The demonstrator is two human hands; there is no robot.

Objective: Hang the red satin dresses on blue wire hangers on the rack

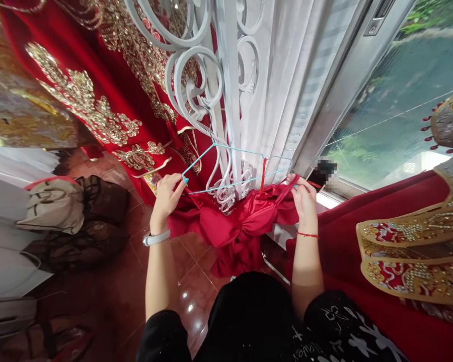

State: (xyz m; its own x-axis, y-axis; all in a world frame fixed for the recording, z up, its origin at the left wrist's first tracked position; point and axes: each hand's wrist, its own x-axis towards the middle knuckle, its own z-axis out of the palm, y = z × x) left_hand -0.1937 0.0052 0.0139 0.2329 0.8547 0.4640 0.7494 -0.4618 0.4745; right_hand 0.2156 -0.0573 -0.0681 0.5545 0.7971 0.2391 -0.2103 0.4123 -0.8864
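Note:
A light blue wire hanger (237, 166) hangs from a white scrolled metal rack (200, 85). A red satin dress (245, 226) with a large bow droops below it. My left hand (168, 196) pinches the hanger's left end. My right hand (304, 197) is closed on a thin red strap of the dress at the hanger's right end. A white band is on my left wrist and a red string on my right.
Red garments with gold embroidery (94, 105) hang at the left and lie at the right (411, 251). White curtains (287, 90) and a window (392, 110) are behind the rack. Bags (56, 203) and dark netting sit on the red tile floor (189, 296).

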